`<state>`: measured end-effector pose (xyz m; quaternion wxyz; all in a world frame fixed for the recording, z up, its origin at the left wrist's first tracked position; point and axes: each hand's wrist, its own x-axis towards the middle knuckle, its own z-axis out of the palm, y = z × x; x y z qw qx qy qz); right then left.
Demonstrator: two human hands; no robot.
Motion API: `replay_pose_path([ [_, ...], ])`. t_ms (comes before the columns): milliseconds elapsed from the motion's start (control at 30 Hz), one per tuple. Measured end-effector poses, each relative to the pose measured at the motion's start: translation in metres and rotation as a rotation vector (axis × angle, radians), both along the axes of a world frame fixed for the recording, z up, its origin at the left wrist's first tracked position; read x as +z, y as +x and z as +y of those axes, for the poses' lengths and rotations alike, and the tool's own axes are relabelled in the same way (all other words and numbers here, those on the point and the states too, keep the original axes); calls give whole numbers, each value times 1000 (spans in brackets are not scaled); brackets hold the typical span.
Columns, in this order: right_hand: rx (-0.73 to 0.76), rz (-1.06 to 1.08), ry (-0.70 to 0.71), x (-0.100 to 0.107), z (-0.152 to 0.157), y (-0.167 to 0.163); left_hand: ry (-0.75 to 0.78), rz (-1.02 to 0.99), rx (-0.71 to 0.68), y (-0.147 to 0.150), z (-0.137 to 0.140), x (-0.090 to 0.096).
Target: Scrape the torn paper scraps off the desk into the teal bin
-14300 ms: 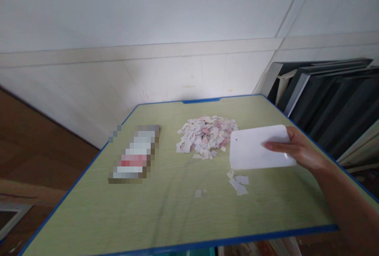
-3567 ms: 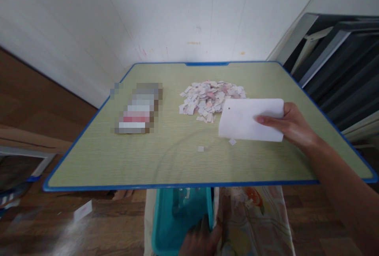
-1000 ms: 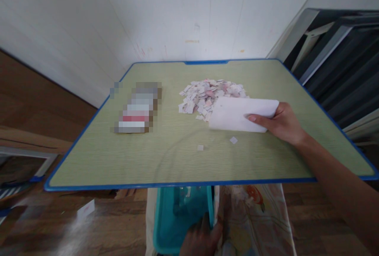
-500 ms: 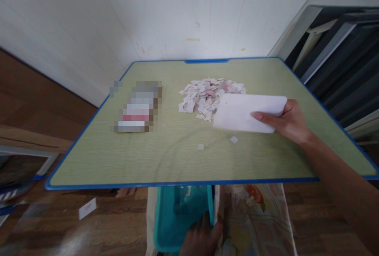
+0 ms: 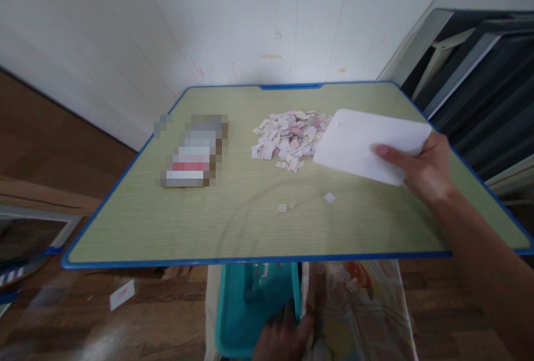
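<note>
My right hand (image 5: pixel 429 169) pinches a white rectangular card (image 5: pixel 367 141) at its right end, thumb on the face towards me. It is raised over the table's right half, its left end overlapping the right edge of a heap of small paper scraps (image 5: pixel 287 138) in the view. Two loose paper scraps, one a square (image 5: pixel 282 208) and one a diamond-turned piece (image 5: pixel 329 197), lie in front of the heap. Below the table's front edge, my left hand (image 5: pixel 283 333) is closed over the right rim of a teal plastic tray (image 5: pixel 233 339); its fingertips dip inside.
The green table (image 5: pixel 167 227) has a blue edge and backs onto a white wall (image 5: pixel 233 27). A blurred-out flat object (image 5: pixel 194 152) lies on its left side. Dark panels (image 5: pixel 492 66) lean at right. A patterned cloth (image 5: pixel 359 316) and a paper piece (image 5: pixel 122 295) are below.
My right hand has lifted the white card up and to the right, tilting it and uncovering part of the table in front of the heap. My left hand stays at the tray.
</note>
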<state>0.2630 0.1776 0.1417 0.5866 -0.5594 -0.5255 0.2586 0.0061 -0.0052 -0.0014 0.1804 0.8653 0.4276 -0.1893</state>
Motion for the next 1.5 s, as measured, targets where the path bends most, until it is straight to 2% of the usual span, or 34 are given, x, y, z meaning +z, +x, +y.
replay_pose_path([
  [100,-112,42,112,0,2,5,50,35,13,2,0,0],
  [200,-132,-16,81,0,2,6,78,13,-7,1,-2,-4],
  [367,-70,-192,-41,1,-1,2,107,18,-32,-1,-4,-9],
  [467,-44,-221,-79,2,-3,2,109,6,-33,-1,-3,-8],
  [633,-112,-218,-6,2,-2,3,39,19,-2,1,0,-2],
  [800,-16,-266,-68,0,-1,1,-10,25,9,2,2,1],
  [867,-2,-256,-74,0,-1,1,-7,22,4,2,1,0],
  [1033,-81,-231,-8,2,-2,1,38,11,-15,1,-1,-4],
  [1233,26,-249,-100,1,-3,1,9,7,16,1,1,0],
  [1400,-31,-233,-68,3,-3,2,2,-15,6,1,0,0],
  [1500,23,-246,-98,4,-4,2,19,6,-5,1,0,0],
])
